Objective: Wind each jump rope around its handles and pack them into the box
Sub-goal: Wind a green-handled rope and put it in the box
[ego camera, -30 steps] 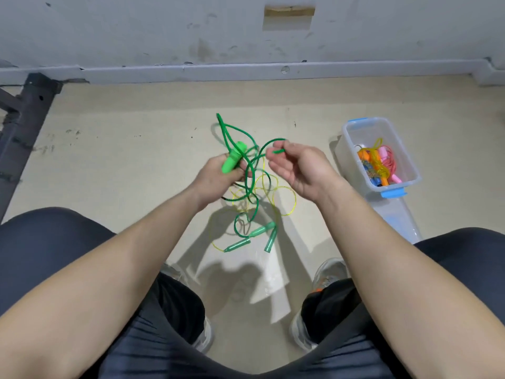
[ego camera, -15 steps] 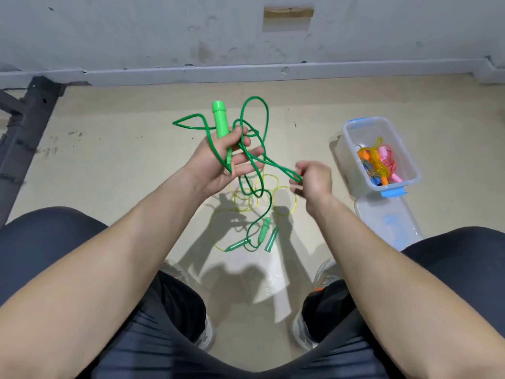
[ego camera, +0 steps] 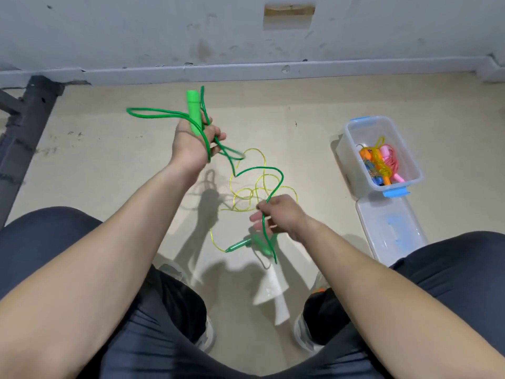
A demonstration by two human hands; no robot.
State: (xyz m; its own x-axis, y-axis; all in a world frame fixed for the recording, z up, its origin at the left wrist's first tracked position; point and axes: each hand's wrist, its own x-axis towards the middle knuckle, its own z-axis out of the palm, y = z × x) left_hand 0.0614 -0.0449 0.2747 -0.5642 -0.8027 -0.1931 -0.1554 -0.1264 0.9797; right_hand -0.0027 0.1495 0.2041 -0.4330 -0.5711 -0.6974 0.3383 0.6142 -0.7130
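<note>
Two hands share one green jump rope (ego camera: 262,168): my right hand (ego camera: 281,217) pinches the cord low, a blurred handle (ego camera: 261,246) dangling beneath. Beside it lies the lid (ego camera: 390,231); beyond, the box (ego camera: 351,149) holds tangled orange, pink, yellow ropes (ego camera: 381,165). Farthest, my left hand (ego camera: 191,143) grips the other handle (ego camera: 193,113) with looped cord.

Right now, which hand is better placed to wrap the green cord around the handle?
The right hand, most likely. It pinches the loose run of the green cord, so it is free to lead the wraps. The left hand is taken up gripping the green handle along with loops of cord.
</note>
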